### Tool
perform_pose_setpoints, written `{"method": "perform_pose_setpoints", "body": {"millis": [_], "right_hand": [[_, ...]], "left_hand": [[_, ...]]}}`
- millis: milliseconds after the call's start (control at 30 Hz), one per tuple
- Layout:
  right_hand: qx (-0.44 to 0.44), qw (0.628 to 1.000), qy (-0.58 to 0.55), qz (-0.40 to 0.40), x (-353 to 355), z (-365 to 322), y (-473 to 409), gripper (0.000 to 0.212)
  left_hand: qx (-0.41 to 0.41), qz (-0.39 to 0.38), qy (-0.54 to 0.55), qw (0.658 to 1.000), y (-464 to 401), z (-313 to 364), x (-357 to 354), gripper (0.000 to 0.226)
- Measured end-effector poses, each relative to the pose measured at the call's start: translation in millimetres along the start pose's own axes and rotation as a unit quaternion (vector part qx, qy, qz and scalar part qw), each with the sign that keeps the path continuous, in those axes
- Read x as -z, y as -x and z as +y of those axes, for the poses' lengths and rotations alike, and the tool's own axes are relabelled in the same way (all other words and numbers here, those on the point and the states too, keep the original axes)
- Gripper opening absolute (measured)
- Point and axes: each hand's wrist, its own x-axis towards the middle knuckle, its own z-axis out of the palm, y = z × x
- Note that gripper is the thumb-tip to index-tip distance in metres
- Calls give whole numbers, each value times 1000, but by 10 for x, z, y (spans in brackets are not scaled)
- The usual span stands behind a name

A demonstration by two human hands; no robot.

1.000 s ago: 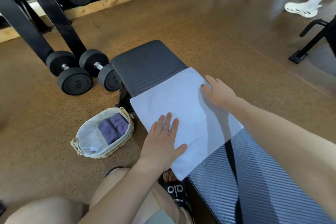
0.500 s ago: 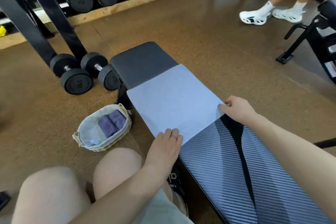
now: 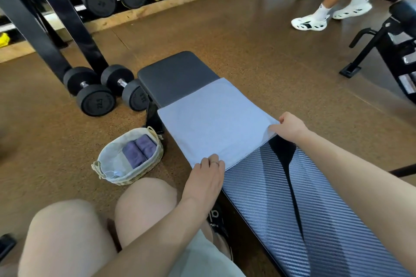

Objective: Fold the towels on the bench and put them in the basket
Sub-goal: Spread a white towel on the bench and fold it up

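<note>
Pinching towel (image 3: 216, 123) near corners on desk (image 3: 315, 220): left hand (image 3: 208, 177), right hand (image 3: 290, 127); grips unchanged since half-second ago.

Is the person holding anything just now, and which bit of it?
Yes: the light blue towel on the bench. The right hand pinches its near right corner; the left hand grips its near left corner.

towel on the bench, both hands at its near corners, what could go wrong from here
1. The light blue towel lies skewed across the bench, its left edge at the bench side; a fold from the near corners may land uneven or slide off towards the floor.
2. The left hand grips near the bench edge, so that corner could slip.
3. The basket already holds two rolled purple towels, leaving limited room.
</note>
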Motion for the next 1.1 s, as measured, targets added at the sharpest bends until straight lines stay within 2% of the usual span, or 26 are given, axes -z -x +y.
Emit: {"method": "perform_pose_setpoints", "body": {"millis": [200, 367, 500, 633, 700, 767, 900, 1000, 1100], "right_hand": [[-25, 999, -20, -6, 30, 0, -39, 26], [-12, 999, 20, 26, 9, -85, -30, 42], [-14, 999, 34, 24, 0, -141, -36, 38], [-19, 996, -85, 4, 51, -136, -37, 29], [-10, 987, -159, -1, 86, -107, -27, 16], [-2, 976, -214, -31, 139, -73, -11, 16], [-17, 967, -238, -93, 198, -43, 47, 10], [-23, 965, -250, -77, 176, -25, 66, 12], [-28, 964, -257, -64, 173, -12, 73, 19]], "left_hand": [[6, 3, -17, 1000, 23, -45, -23, 36], [-1, 17, -46, 999, 38, -73, 9, 39], [-24, 33, -64, 997, 67, -127, 23, 36], [-46, 43, -75, 995, 110, -199, 73, 34], [-59, 38, -65, 995, 123, -251, 99, 27], [-65, 31, -50, 996, 121, -311, 129, 20], [-70, 26, -38, 996, 103, -385, 191, 20], [-81, 42, -32, 995, 104, -383, 227, 24], [-76, 64, -22, 995, 133, -389, 249, 46]]}}
